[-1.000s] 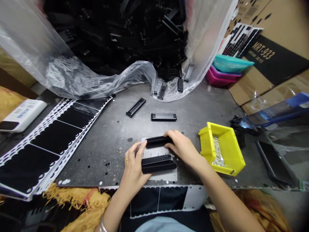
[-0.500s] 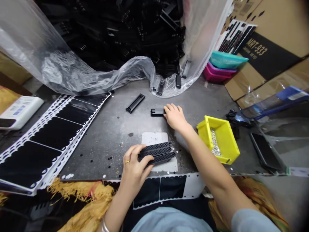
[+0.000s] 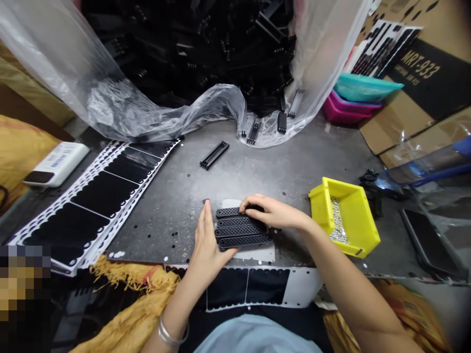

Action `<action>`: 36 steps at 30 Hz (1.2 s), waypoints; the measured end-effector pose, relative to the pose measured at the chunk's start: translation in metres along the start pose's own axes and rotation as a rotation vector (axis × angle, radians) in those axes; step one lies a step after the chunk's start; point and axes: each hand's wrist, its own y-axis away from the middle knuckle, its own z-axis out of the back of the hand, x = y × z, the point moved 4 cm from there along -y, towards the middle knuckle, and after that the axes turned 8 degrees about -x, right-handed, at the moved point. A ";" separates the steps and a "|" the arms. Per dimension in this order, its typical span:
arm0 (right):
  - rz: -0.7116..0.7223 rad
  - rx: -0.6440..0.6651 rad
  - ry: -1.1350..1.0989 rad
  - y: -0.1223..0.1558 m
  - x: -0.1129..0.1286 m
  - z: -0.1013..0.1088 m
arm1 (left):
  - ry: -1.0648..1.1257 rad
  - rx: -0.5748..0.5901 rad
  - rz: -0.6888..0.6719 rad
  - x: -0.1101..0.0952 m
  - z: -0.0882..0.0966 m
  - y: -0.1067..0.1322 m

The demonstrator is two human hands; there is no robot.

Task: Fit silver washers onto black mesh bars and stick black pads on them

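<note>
Several black perforated plastic strips (image 3: 241, 227) lie side by side in a tight row on a white sheet (image 3: 253, 254). My left hand (image 3: 209, 240) cups the row's left end, its thumb upright beside the top strip. My right hand (image 3: 268, 211) reaches in from the right, fingers resting on the far strip's right part and hiding its end. A single black slotted plastic part (image 3: 214, 155) lies apart on the metal work table (image 3: 176, 196), beyond both hands.
A heap of black plastic parts (image 3: 184, 49) fills a clear plastic bag at the back. Black-and-white sticker sheets (image 3: 95, 191) lie left, near a white power bank (image 3: 57, 164). A yellow bin of silver pieces (image 3: 344, 218) stands right; pink and teal baskets (image 3: 358, 90) sit behind it.
The black strip my right hand touched mid-table has left that spot, and the row now has one more strip. My left hand has shifted to the row's left end.
</note>
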 end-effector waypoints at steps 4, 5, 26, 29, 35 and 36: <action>-0.039 -0.011 0.069 -0.002 -0.001 0.010 | 0.071 0.096 -0.066 0.000 -0.005 -0.011; -0.046 -0.084 0.146 -0.009 -0.003 0.014 | 0.074 0.107 -0.082 0.000 -0.006 -0.012; 0.072 0.059 -0.060 0.074 0.074 -0.007 | 0.190 -0.188 -0.536 -0.035 0.038 0.043; -0.081 0.038 -0.163 0.109 0.056 -0.029 | 0.113 -0.119 -0.653 -0.037 0.024 0.058; -0.352 -0.726 0.307 0.171 -0.012 0.046 | -0.210 -0.370 -0.373 -0.023 0.009 0.049; -0.377 -0.781 0.410 0.177 -0.027 0.060 | -0.245 -0.366 -0.339 -0.023 0.008 0.044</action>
